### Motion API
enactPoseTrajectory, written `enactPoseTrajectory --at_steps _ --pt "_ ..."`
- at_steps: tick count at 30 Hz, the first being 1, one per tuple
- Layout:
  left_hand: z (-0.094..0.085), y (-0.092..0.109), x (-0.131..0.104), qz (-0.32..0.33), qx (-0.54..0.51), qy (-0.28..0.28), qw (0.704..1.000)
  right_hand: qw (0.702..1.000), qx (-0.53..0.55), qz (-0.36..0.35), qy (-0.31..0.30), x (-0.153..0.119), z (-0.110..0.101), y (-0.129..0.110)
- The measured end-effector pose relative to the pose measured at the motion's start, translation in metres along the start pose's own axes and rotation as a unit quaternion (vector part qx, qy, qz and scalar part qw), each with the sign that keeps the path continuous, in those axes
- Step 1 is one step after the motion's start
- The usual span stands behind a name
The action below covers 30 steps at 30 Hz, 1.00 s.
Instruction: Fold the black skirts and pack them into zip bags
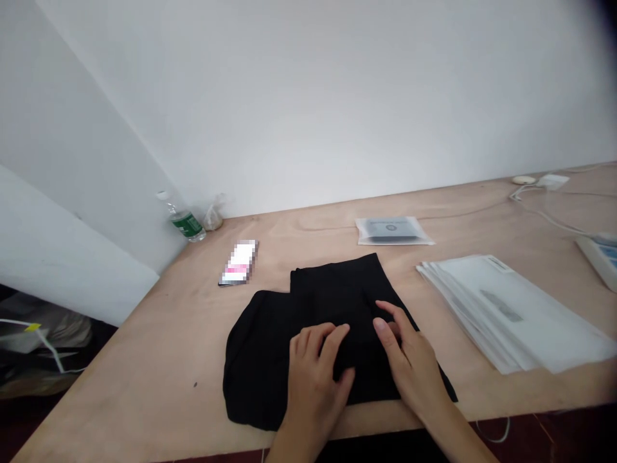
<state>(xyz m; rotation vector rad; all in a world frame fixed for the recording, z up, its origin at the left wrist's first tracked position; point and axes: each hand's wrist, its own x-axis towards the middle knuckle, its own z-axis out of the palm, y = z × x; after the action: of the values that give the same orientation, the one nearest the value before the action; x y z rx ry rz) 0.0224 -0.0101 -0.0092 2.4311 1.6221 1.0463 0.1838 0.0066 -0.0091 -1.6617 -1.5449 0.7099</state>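
A black cloth [260,354], partly folded, lies on the wooden table [159,360] near its front edge. My left hand [318,373] rests on the middle of the cloth, its fingers curved and apart, with the thumb out to the right. On the right part of the cloth is my right hand [409,360], thumb and index finger spread and pointing up and left; its other fingers are partly hidden. Neither hand grips the fabric.
Right of the cloth lies a stack of translucent plastic bags [520,308]. A packaged item [393,230] sits behind it. A phone [240,262] and a bottle [187,225] are at the left, and cables with a white plug [553,182] at the back right.
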Motion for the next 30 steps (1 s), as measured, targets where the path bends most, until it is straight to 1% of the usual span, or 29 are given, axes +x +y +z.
enactPoseTrajectory --at_steps 2,5,9,13,16,19,21,22,24,25,27,30 --pt "-0.003 -0.005 -0.005 -0.017 -0.011 0.003 1.000 1.000 0.003 0.006 0.002 0.001 0.002 -0.001" --pt "-0.003 -0.007 -0.009 -0.020 -0.039 0.008 0.999 1.000 -0.014 -0.015 0.014 0.001 0.003 -0.003" --pt "0.003 -0.005 -0.009 -0.003 -0.063 0.028 0.998 0.996 -0.059 -0.047 0.037 -0.001 0.001 -0.005" --pt "0.011 -0.003 -0.006 0.004 -0.069 0.049 0.996 0.988 -0.123 -0.083 0.050 -0.002 0.001 0.003" --pt "0.013 -0.001 -0.005 0.002 -0.070 0.068 0.995 0.979 -0.165 -0.111 0.055 -0.004 0.002 0.006" --pt "0.012 0.001 -0.003 0.001 -0.064 0.085 0.994 0.962 -0.219 -0.137 0.093 -0.005 0.001 -0.004" --pt "0.012 0.002 -0.001 0.007 -0.057 0.089 0.994 0.948 -0.245 -0.175 0.105 -0.002 0.002 -0.014" --pt "0.013 0.003 0.000 0.011 -0.054 0.089 0.995 0.942 -0.254 -0.201 0.093 0.000 0.004 -0.018" --pt "0.014 0.003 0.002 0.013 -0.048 0.089 0.995 0.929 -0.271 -0.249 0.042 0.007 0.010 -0.021" --pt "0.015 0.003 0.002 0.010 -0.045 0.088 0.995 0.924 -0.282 -0.259 0.015 0.010 0.014 -0.020" --pt "0.014 0.004 0.003 -0.003 -0.046 0.066 0.997 0.920 -0.303 -0.247 -0.017 0.017 0.022 -0.012" --pt "0.008 0.007 0.004 -0.024 -0.055 -0.003 0.998 0.923 -0.319 -0.212 -0.032 0.022 0.030 0.002"
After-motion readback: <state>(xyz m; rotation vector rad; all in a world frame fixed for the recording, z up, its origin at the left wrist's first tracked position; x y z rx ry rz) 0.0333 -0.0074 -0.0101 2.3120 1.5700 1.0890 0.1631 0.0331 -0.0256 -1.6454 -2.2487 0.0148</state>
